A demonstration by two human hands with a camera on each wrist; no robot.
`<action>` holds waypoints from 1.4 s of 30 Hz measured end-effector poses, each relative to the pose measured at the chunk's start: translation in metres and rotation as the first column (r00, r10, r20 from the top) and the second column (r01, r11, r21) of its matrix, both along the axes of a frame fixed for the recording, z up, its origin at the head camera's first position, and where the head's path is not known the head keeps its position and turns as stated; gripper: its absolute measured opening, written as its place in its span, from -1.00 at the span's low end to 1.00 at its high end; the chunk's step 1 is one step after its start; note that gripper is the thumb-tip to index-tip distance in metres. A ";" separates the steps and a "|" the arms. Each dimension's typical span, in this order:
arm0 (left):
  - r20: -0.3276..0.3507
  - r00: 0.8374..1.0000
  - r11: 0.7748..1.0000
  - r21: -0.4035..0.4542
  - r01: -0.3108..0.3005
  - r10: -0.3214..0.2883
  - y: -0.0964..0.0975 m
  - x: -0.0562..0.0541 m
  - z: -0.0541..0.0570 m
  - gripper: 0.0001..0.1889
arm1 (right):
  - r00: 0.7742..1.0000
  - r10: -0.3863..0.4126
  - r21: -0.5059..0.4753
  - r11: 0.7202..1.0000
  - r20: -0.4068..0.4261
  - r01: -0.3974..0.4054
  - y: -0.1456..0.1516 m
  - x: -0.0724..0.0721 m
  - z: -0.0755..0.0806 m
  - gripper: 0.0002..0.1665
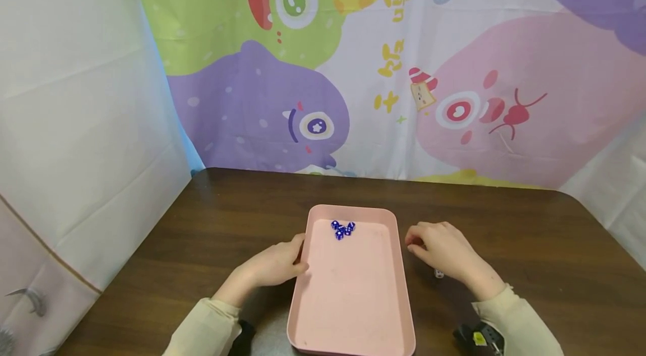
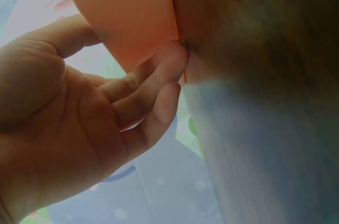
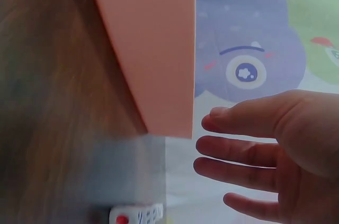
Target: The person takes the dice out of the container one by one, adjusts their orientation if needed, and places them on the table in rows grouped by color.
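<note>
A pink rectangular tray (image 1: 353,294) stands lengthwise on the dark wooden table. Several blue dice (image 1: 340,231) with white pips lie bunched near its far end. At the tray's left side, my left hand (image 1: 275,263) grips the wall, thumb over the rim and fingers along the outside (image 2: 151,83). My right hand (image 1: 444,246) hovers just beyond the right wall, apart from it, with loosely bent fingers and nothing in them. Below that hand sits a white die (image 1: 438,273), partly covered by it in the head view; red and black pips show on white dice (image 3: 136,215) in the right wrist view.
The brown table (image 1: 242,199) extends around the tray on both sides. Behind its far edge hangs a cartoon-printed curtain (image 1: 373,137), and a white cloth (image 1: 91,103) hangs at the left. A black device (image 1: 479,338) is by the right sleeve.
</note>
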State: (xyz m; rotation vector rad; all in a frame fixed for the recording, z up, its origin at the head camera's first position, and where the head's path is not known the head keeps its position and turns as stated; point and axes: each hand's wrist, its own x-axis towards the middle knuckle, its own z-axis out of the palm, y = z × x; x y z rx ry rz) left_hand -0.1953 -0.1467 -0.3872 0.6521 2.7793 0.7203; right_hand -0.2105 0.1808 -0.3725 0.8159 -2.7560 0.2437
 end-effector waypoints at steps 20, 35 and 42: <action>-0.015 1.000 1.000 0.001 0.020 -0.020 -0.001 0.000 -0.003 -0.42 | 0.999 0.025 0.010 1.000 -0.028 -0.024 -0.032 -0.013 0.002 -0.94; -0.009 1.000 1.000 -0.005 0.005 -0.005 0.000 -0.001 -0.002 -0.41 | 0.998 0.048 0.014 0.999 -0.047 -0.047 -0.047 -0.025 0.019 -0.92; -0.006 1.000 1.000 0.005 0.013 -0.013 -0.001 0.000 -0.001 -0.42 | 1.000 0.029 0.000 1.000 -0.009 -0.029 -0.056 -0.028 0.024 -0.91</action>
